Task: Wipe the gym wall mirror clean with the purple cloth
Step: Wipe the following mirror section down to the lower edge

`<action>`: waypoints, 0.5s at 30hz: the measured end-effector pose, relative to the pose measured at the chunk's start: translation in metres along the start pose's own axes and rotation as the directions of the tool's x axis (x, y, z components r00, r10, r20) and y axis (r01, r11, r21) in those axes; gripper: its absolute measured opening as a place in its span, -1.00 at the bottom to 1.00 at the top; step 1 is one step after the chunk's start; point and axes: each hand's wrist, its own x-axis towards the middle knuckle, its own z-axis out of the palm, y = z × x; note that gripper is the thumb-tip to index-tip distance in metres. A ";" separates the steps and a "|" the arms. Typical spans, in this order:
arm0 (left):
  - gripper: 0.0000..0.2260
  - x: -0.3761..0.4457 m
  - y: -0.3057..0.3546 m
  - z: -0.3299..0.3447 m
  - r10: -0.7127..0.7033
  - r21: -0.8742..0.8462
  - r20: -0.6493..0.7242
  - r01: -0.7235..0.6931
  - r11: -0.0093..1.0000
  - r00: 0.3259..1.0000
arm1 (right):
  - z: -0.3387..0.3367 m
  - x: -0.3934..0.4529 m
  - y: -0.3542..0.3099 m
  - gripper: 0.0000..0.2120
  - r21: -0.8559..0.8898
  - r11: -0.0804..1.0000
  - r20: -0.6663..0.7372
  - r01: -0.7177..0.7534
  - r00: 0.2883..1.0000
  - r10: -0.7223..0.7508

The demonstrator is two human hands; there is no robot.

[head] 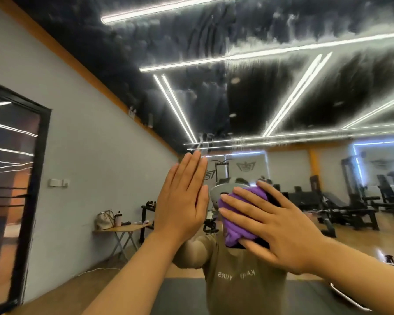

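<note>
The gym wall mirror fills nearly the whole view, and its upper part is covered in whitish smears and streaks. My right hand lies flat with spread fingers on the bunched purple cloth and presses it against the glass at mid height. My left hand is raised beside it, fingers straight and together, flat on the mirror and holding nothing. My own reflection in an olive shirt shows behind both hands.
Reflected in the glass are a grey side wall, a black-framed panel at the left, a small folding table with a bag and a bottle, and weight machines on a wooden floor at the right.
</note>
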 end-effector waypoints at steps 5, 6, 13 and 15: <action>-0.47 -0.001 -0.001 0.003 -0.039 -0.072 -0.050 0.036 0.997 0.998 | -0.004 0.059 0.039 -0.45 0.076 0.997 0.006 -0.018 1.000 0.018; -0.46 -0.002 -0.001 0.003 -0.057 -0.085 -0.060 0.051 0.995 0.997 | -0.006 0.077 0.049 -0.46 0.088 0.994 0.007 -0.056 0.998 0.056; -0.47 -0.003 -0.002 0.005 -0.091 -0.088 -0.104 0.082 0.993 0.990 | -0.029 0.190 0.126 -0.39 0.112 0.919 0.000 -0.377 0.925 0.379; -0.47 -0.003 -0.002 0.006 -0.094 -0.093 -0.113 0.084 0.992 0.989 | -0.028 0.201 0.130 -0.39 0.141 0.893 -0.012 -0.427 0.901 0.433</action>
